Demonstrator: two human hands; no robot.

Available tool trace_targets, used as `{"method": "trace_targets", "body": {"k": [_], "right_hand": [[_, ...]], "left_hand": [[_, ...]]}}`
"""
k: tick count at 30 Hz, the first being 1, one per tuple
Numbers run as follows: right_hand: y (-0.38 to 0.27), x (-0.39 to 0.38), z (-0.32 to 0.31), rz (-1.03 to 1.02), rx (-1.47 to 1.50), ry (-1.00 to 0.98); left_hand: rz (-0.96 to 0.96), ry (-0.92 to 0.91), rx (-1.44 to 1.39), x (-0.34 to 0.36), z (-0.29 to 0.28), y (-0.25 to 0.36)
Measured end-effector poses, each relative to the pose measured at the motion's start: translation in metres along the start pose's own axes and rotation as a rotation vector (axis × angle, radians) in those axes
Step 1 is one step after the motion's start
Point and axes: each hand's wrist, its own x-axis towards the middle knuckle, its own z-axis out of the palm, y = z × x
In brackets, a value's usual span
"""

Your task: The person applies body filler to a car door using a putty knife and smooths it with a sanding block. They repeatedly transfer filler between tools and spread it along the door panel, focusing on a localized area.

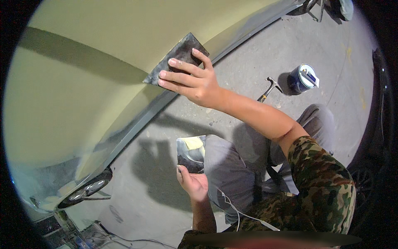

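Note:
My right hand (195, 79) is spread across the back of a dark, flat putty spreader (182, 52), with the fingers pressing it. The spreader lies against the lower part of a yellowish-coated car body panel (95, 79), close to its bottom edge. Lower down, my left hand (193, 182) grips a putty board (191, 159) by its near edge, the thumb on top. A pale yellow lump of putty (193, 143) sits at the board's far end, and grey smears mark the rest.
A hammer (270, 88) lies on the grey concrete floor (244, 79) to the right. Beside it stands a dark blue can (302, 78) with a small tool on top. A wheel (93, 184) shows under the panel at lower left. A white cable (236, 211) hangs over my lap.

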Motion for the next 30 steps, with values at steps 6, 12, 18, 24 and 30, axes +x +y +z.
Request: {"method": "trace_targets", "body": {"k": [6,12,18,24,30], "right_hand": [[-0.003,-0.015,-0.009,0.01,0.038,-0.055],[0.006,-0.019,-0.047,-0.022,0.005,-0.206],[0.044,0.006,-0.129,0.428,0.155,-0.047],[0.034,0.058,-0.206,1.133,1.265,0.324],[0.0,0.075,-0.241,1.086,1.592,0.356]], "left_hand": [[-0.021,-0.043,0.061,0.001,-0.006,-0.002],[0.0,-0.148,0.074,0.003,0.017,0.014],[0.05,-0.294,-0.014,0.039,0.066,0.004],[0.015,-0.598,-0.237,0.052,0.14,0.013],[-0.065,-0.69,-0.346,0.046,0.159,0.001]]}}
